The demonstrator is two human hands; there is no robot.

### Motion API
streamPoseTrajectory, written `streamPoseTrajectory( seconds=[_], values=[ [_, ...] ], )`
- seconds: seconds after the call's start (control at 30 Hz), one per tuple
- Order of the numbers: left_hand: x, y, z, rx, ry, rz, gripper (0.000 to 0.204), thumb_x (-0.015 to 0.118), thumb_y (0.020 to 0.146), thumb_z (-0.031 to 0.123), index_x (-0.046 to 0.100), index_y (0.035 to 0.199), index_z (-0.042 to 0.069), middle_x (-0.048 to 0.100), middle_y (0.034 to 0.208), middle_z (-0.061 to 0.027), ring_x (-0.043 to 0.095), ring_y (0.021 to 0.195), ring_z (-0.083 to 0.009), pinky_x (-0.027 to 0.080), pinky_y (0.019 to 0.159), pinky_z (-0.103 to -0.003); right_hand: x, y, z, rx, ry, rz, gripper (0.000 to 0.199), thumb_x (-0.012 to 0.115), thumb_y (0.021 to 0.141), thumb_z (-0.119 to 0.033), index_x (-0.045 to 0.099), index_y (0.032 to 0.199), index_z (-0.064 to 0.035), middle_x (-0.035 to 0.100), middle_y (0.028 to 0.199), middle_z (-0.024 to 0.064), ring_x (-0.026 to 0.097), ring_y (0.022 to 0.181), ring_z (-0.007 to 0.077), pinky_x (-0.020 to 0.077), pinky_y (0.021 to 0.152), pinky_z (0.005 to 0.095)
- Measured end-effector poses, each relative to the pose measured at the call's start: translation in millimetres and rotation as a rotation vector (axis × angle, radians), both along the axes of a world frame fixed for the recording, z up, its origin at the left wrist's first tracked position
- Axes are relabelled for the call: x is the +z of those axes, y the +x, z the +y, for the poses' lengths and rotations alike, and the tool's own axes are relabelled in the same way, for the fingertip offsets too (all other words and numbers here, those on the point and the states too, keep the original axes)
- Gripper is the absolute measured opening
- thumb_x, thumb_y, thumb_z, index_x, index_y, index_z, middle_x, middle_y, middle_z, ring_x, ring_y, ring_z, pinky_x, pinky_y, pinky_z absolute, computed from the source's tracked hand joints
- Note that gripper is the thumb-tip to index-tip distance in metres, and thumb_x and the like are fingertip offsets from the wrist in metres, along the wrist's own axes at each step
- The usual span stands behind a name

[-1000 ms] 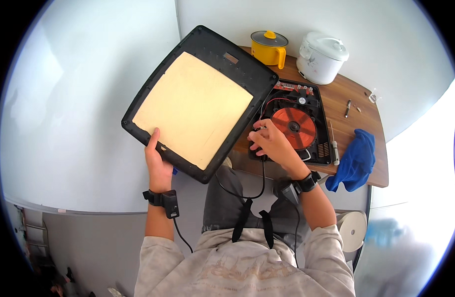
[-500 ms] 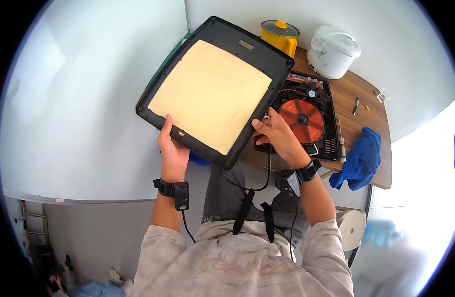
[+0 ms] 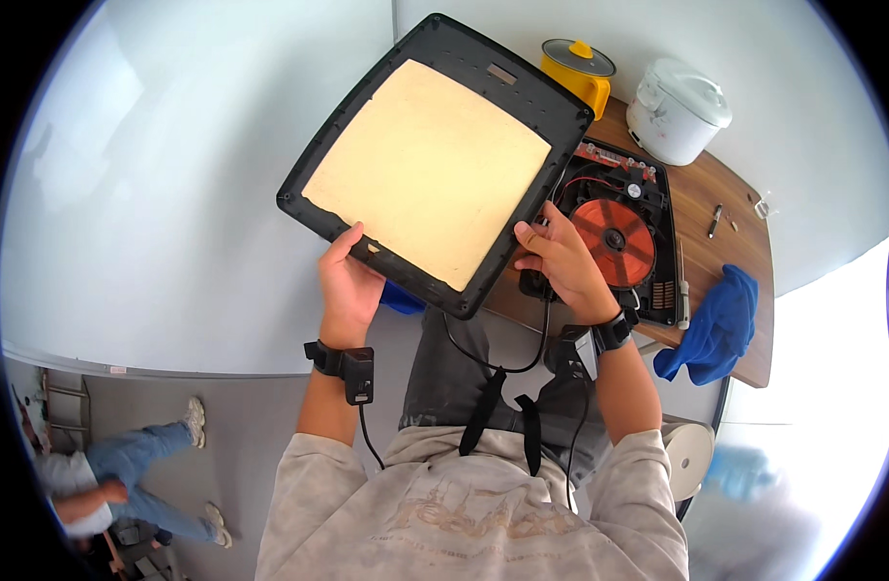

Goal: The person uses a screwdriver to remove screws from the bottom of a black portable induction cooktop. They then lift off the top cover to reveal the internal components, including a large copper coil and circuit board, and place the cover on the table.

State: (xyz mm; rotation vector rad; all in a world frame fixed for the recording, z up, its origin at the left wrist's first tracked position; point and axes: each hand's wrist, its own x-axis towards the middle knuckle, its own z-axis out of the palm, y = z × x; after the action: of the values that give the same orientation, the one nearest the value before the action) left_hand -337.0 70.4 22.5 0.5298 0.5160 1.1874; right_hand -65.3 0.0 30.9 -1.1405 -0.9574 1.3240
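Note:
Both my hands hold up the induction cooker's top panel (image 3: 435,179), a black frame with a cream-coloured sheet on the side facing me. It is tilted in front of me. My left hand (image 3: 350,295) grips its lower left edge, thumb on the face and fingers behind. My right hand (image 3: 572,271) is closed at the right edge, thumb on the rim. Below that hand is a dark object with a black cord (image 3: 546,334), partly hidden. Beside my right hand lies the cooker's opened base (image 3: 669,242), showing a round copper coil (image 3: 614,242) and a red circuit board (image 3: 618,160).
On the wooden table (image 3: 701,257) stand a yellow pot (image 3: 575,77) and a white rice cooker (image 3: 678,111). A pen (image 3: 715,221), a screwdriver (image 3: 683,304) and a blue cloth (image 3: 710,329) lie at the right. Another person (image 3: 125,474) is at lower left.
The panel and both hands stay together, shifted slightly up and right in view, as does the table. The other person shows more fully at lower left.

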Motion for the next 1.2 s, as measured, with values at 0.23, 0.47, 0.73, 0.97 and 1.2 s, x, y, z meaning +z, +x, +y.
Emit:
streamPoseTrajectory(
  seconds=[0.23,0.47,0.73,0.97,1.2],
  values=[
    [-9.7,-3.0,3.7,0.001,-0.019,0.017,0.046,0.059,0.095,0.016,0.049,0.138,0.002,0.057,0.136,-0.0087,0.053,0.126,-0.0244,0.042,0.105,-0.041,1.2,1.2,2.9,0.017,0.001,0.018,0.043,0.06,0.101,-0.016,0.042,0.138,-0.0035,0.066,0.118,0.0074,0.066,0.095,0.0116,0.0566,0.074,0.0244],
    [-8.4,-14.0,5.4,-0.062,0.047,0.167,0.042,0.06,0.097,0.02,0.052,0.134,0.001,0.061,0.131,-0.0082,0.059,0.119,-0.0214,0.047,0.099,-0.037,-3.2,3.3,15.2,0.038,0.003,0.022,0.041,0.06,0.101,-0.016,0.044,0.136,-0.0032,0.062,0.124,0.0071,0.063,0.105,0.0125,0.0571,0.076,0.026],
    [-26.2,-29.4,24.5,-0.038,-0.002,0.11,0.035,0.056,0.101,0.02,0.054,0.13,0.001,0.066,0.124,-0.0081,0.064,0.111,-0.0192,0.053,0.092,-0.033,1.0,-7.2,53.1,0.086,-0.022,-0.042,0.04,0.061,0.1,-0.018,0.048,0.134,-0.0018,0.063,0.118,0.0068,0.063,0.097,0.0127,0.057,0.077,0.0273],
    [-43.0,-28.9,53.4,0.068,-0.03,0.013,0.032,0.056,0.101,0.019,0.055,0.126,0.0,0.065,0.122,-0.0087,0.065,0.108,-0.0199,0.055,0.09,-0.033,1.7,-24.2,92.4,0.043,-0.013,-0.02,0.044,0.057,0.097,-0.012,0.046,0.136,0.0043,0.063,0.116,0.0109,0.068,0.094,0.0184,0.0587,0.077,0.0308],
    [-61.8,-25.5,89.7,0.133,-0.062,-0.081,0.027,0.059,0.099,0.015,0.056,0.122,0.001,0.066,0.116,-0.0077,0.065,0.105,-0.0196,0.056,0.091,-0.035,-1.9,-50.2,81.3,0.224,-0.132,-0.104,0.075,0.058,0.095,-0.013,0.016,0.154,0.0061,0.063,0.115,0.0143,0.069,0.091,0.0213,0.059,0.078,0.0308]
  ],
)
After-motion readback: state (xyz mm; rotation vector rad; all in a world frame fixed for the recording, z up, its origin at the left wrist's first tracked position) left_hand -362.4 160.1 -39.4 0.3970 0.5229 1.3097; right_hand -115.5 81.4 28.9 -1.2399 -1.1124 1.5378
